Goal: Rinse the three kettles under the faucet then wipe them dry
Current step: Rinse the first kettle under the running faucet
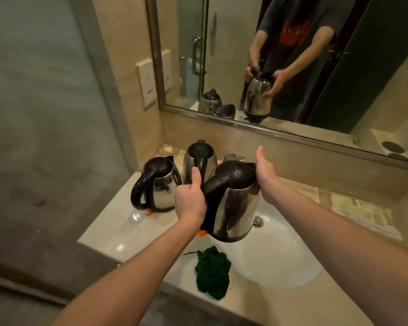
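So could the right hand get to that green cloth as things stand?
Probably yes: the green cloth lies uncovered by the sink, but the right hand must first leave the held kettle.

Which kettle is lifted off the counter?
The rightmost kettle, over the sink: left hand holds its grip, right hand steadies its top. The others stand on the counter.
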Demonstrator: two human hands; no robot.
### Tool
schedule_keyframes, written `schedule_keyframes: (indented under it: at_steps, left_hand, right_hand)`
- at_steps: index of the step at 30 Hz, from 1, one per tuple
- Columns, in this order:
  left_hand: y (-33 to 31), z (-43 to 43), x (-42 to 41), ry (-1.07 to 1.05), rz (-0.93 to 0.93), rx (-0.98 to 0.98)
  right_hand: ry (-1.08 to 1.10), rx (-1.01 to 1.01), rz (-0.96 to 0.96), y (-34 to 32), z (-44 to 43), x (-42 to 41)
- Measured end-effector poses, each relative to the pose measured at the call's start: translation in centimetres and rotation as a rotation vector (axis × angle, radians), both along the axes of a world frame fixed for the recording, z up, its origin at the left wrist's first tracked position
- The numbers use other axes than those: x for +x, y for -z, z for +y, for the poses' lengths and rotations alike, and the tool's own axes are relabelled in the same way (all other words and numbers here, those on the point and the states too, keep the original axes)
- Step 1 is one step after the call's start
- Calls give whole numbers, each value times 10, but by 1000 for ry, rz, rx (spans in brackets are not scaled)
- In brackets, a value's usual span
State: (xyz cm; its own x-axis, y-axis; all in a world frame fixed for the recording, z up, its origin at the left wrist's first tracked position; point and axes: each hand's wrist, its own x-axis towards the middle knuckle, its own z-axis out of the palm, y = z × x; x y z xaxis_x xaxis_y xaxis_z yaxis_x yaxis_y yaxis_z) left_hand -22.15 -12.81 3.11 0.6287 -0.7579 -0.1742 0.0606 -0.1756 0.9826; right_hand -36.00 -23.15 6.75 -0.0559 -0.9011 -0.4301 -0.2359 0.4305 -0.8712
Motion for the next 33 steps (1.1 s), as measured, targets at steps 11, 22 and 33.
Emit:
schedule_keyframes:
  at_steps: [11, 22, 33]
  left_hand:
    - [15, 90, 77, -316, 1, 27]
    - [14, 152, 144, -601, 24, 17]
    - [36, 160, 204, -655, 84, 27]
  right_hand:
    - [-257, 82, -142, 17, 49, 115]
    - [-495, 111, -125, 28, 93, 232]
    - [-602, 76, -122, 46, 92, 317]
